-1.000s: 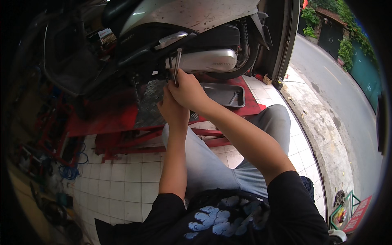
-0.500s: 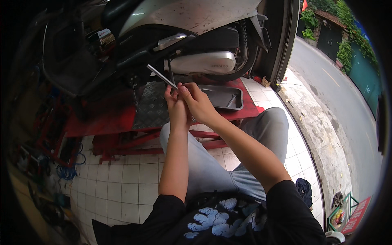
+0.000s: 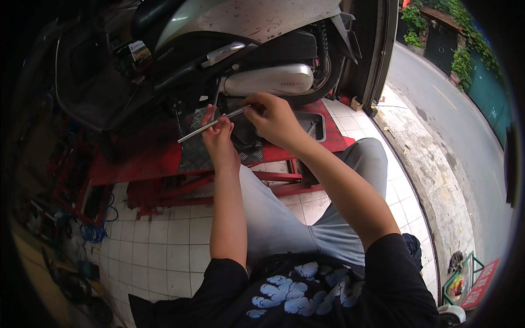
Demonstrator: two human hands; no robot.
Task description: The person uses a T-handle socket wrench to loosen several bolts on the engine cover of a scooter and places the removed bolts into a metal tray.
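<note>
A thin silver metal rod (image 3: 191, 133) lies slanted across my left hand (image 3: 219, 141), gripped between its bent fingers, one of which sticks up. My right hand (image 3: 275, 120) pinches the rod's upper right end. Just beyond my hands is a scooter with a silver engine-side cover (image 3: 262, 82) and black lower panels (image 3: 180, 71). Behind my right hand, a metal tray (image 3: 322, 128) holds a small tool (image 3: 311, 128), partly hidden, on a red lift platform (image 3: 126, 164) with a dark tread plate (image 3: 191, 163).
My knees and grey trousers are below the lift. Blue hose (image 3: 94, 229) and dark clutter lie at the left on the tiled floor (image 3: 169, 257). At the right are a door frame (image 3: 377, 54), a street (image 3: 448, 120) and a red sign (image 3: 481, 281) on a green stand.
The rod has gone from upright to slanting down to the left. My hands have moved apart: the right one up and right, the left one to the left.
</note>
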